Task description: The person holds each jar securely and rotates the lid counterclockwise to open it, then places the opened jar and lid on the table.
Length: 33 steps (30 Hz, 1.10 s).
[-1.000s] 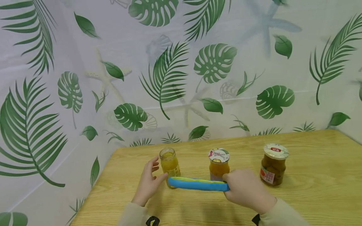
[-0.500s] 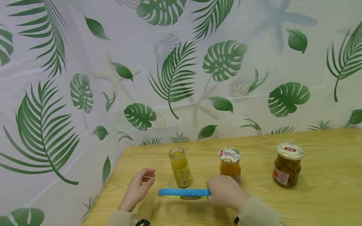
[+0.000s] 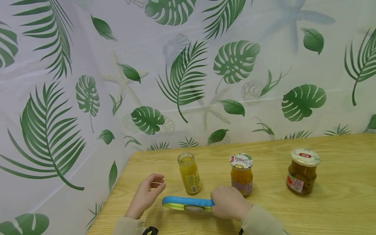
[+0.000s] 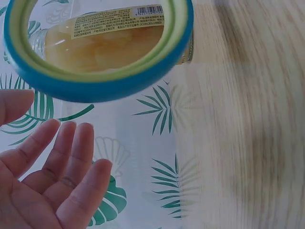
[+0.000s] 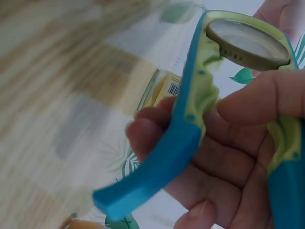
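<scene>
Low in the middle of the head view, the right hand [image 3: 227, 206] has its grip curled round the handles of a blue-and-green jar opener [image 3: 188, 203], which clamps a metal lid [image 5: 248, 44] just above the bench [image 3: 337, 209]. The left hand [image 3: 145, 195] hovers to its left, fingers loosely open, holding nothing. Right behind the opener stands the lidless yellow jar [image 3: 189, 173].
</scene>
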Available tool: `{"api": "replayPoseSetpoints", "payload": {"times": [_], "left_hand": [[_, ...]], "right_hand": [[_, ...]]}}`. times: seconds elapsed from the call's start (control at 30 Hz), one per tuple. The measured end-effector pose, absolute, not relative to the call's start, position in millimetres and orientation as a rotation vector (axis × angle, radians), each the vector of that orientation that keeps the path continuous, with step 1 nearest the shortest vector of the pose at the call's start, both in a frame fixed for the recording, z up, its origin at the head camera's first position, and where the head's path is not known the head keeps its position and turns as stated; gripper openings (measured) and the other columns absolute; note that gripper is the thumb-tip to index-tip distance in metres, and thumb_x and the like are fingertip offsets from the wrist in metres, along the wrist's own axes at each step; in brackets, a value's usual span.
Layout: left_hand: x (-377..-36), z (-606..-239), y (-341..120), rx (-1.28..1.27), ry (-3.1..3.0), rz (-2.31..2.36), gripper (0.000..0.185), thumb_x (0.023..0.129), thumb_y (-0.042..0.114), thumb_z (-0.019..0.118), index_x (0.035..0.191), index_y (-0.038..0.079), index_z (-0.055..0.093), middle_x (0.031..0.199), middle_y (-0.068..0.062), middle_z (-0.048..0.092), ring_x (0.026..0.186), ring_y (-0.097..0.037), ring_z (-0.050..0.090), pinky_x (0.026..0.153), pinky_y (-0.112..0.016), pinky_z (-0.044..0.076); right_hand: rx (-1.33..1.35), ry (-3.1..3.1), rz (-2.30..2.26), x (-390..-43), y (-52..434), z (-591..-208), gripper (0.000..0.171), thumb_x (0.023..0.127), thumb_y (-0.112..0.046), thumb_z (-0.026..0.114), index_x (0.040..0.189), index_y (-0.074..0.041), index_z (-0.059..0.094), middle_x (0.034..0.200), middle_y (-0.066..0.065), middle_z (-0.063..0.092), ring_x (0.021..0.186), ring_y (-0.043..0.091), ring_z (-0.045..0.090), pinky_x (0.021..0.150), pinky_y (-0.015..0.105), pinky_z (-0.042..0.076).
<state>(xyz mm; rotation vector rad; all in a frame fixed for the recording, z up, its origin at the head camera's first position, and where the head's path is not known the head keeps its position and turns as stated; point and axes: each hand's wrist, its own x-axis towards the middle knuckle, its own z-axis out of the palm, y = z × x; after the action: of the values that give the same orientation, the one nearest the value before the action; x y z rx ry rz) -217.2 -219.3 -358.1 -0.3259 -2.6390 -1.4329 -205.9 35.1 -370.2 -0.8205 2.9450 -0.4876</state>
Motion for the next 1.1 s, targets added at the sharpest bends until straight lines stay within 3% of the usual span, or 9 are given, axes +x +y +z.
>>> {"api": "replayPoseSetpoints", "payload": {"times": [0.43, 1.1], "left_hand": [[-216.9, -360.2, -217.3, -0.333, -2.664, -1.420, 0.029, 0.086, 0.021, 0.059, 0.107, 0.002, 0.055, 0.099, -0.012, 0.057, 0.088, -0.023, 0.055, 0.072, -0.035, 0.047], [-217.5, -365.6, -215.3, -0.354, -2.652, -1.435, 0.028, 0.086, 0.019, 0.058, 0.108, 0.002, 0.055, 0.100, -0.009, 0.057, 0.089, -0.023, 0.054, 0.070, -0.035, 0.047]], "right_hand": [[-0.995, 2.850, -0.697, -209.0, 37.9, -375.0, 0.018, 0.073, -0.001, 0.055, 0.061, -0.014, 0.052, 0.051, -0.007, 0.036, 0.045, 0.006, 0.028, 0.043, 0.021, 0.025], [-0.996, 2.547, -0.927, -211.0, 40.1, -376.4, 0.012, 0.078, 0.003, 0.052, 0.075, -0.008, 0.050, 0.059, -0.004, 0.046, 0.046, 0.005, 0.041, 0.042, 0.019, 0.033]]}}
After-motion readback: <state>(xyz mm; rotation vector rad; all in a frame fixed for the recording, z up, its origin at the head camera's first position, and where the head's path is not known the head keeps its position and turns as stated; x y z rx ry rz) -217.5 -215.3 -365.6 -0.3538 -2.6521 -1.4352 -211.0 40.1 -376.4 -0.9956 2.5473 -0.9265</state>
